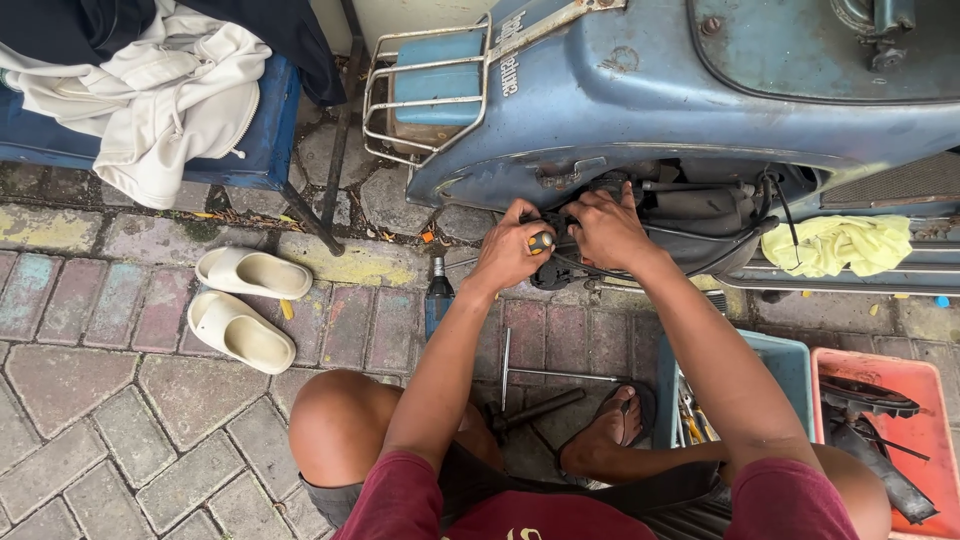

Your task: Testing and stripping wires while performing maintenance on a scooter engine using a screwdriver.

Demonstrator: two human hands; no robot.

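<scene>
I squat beside an old blue scooter [640, 90] whose side panel is off, with dark engine parts and cables [690, 215] exposed. My left hand [508, 250] grips a screwdriver with a yellow-and-black handle [541, 241], pointed into the engine bay. My right hand [605, 228] reaches into the same opening, fingers on a dark part just right of the screwdriver. What the right fingers hold is hidden.
A T-handle wrench [520, 373] and a dark spray can [438, 292] lie on the brick paving. A blue tool tray [785, 365] and an orange tray [915, 400] sit at right. A yellow rag [845, 243] rests on the footboard. White slippers [245, 305] and a bench with clothes [150, 90] stand at left.
</scene>
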